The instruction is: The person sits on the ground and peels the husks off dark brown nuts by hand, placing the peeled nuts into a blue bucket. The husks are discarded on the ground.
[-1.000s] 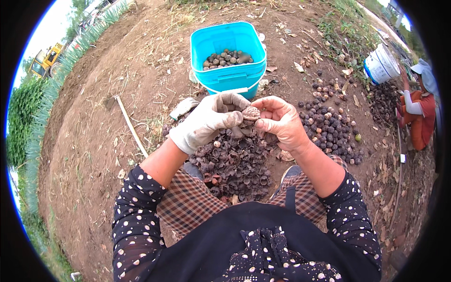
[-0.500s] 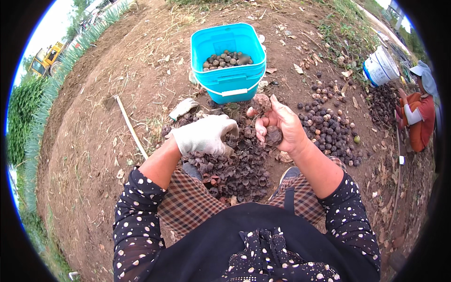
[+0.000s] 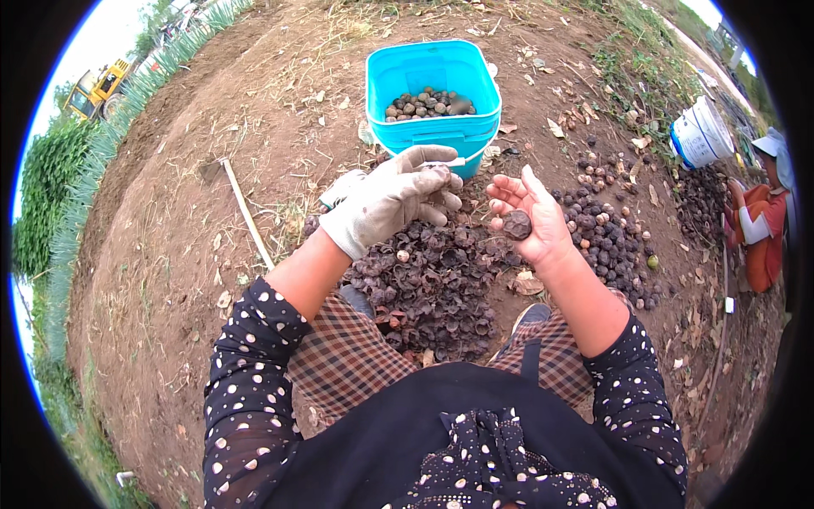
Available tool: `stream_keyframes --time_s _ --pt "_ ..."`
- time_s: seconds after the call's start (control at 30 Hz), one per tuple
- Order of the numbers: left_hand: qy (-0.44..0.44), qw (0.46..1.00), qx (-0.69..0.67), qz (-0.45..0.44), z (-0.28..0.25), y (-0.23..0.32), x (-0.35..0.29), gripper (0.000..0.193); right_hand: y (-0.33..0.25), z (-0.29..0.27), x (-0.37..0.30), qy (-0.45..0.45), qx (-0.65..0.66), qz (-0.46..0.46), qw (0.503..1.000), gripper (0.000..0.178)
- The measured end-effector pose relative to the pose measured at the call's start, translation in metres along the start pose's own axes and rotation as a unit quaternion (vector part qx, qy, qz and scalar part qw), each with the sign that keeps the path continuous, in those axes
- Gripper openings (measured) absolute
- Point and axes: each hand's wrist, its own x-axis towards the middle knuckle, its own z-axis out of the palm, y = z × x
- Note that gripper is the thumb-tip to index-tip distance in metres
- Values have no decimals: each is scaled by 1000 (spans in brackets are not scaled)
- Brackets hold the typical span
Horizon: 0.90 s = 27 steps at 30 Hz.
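My gloved left hand [image 3: 394, 199] is raised over the husk heap, its fingers curled round a brown walnut [image 3: 437, 170] that is mostly hidden by the glove. To its right, my bare right hand [image 3: 538, 222] is turned palm inward. A dark, wrinkled walnut in its husk [image 3: 517, 225] rests in its palm against the lower fingers, while the thumb and upper fingers stand apart. Below both hands lies a heap of torn dark husks [image 3: 432, 293]. Just beyond them stands a turquoise bucket [image 3: 437, 140] with brown walnuts [image 3: 428, 103] in its bottom.
Dark unhusked walnuts [image 3: 606, 242] are piled on the soil at right. A hoe [image 3: 246, 212] lies at left, and a spare glove [image 3: 341, 188] is partly behind my left hand. Far right, a person [image 3: 763, 216] crouches near a tipped white bucket [image 3: 702, 134].
My left hand has lifted from the husk heap toward the bucket. The lighter brown walnut has left my right fingertips, which have opened; the darker one stays in that palm.
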Motion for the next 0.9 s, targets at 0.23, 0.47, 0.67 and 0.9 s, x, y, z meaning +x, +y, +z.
stream_keyframes --time_s 0.23,0.47,0.67,0.9 --pt "32 991 -129 -22 -22 -7 10 76 1 4 1 -10 30 22 999 50" --pt "21 989 -140 40 -24 4 8 74 -2 9 -4 -91 70 4 993 42" --pt "91 968 232 5 -42 31 -9 49 -1 18 -9 -123 -29 -71 990 34" --pt "130 852 507 -20 -14 19 -8 58 0 20 -15 -158 -79 -65 982 40"
